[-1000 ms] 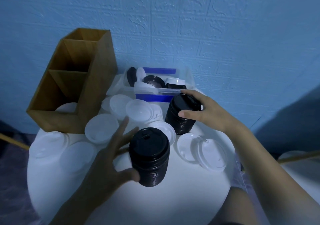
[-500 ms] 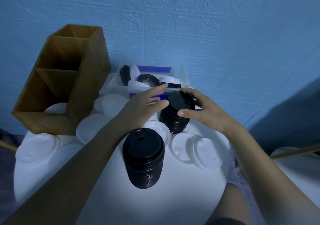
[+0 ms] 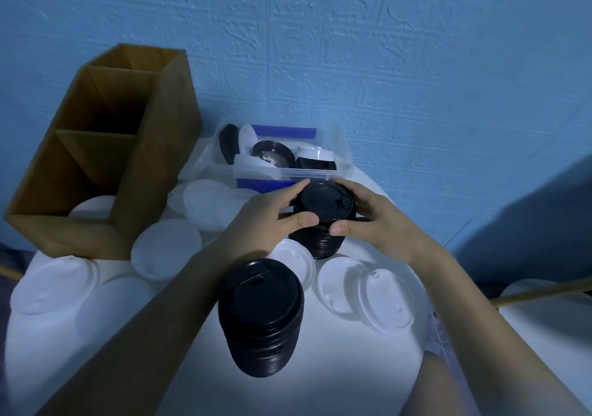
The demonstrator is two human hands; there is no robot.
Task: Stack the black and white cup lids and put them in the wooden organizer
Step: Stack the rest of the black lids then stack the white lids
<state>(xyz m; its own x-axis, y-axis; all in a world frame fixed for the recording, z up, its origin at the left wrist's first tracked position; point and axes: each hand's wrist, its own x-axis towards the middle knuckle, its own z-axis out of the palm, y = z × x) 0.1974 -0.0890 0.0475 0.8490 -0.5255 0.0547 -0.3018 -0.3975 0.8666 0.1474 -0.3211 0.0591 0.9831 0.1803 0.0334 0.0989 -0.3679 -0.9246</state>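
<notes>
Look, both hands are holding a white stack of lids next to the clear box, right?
No, that stack is black, not white. The head view shows the left hand and right hand gripping it beside the clear box.

Looks like a plain room corner set up as a small sorting station; home or studio, can't tell which. Blue embossed brick-pattern wall [image 3: 416, 63] fills the upper frame. Small round white table [image 3: 336, 370] sits against it, lower centre. Stock is café-type disposables: tall compartmented wooden organizer box [image 3: 153, 165] at left, clear plastic storage bin with blue clips [image 3: 340, 146] at centre against the wall, loose white plastic cup lids [image 3: 166, 249] scattered over the tabletop, near stack of black plastic cup lids [image 3: 261, 316] at lower centre, far stack of black plastic cup lids [image 3: 323, 199] just in front of the bin. Light is dim and bluish.
</notes>
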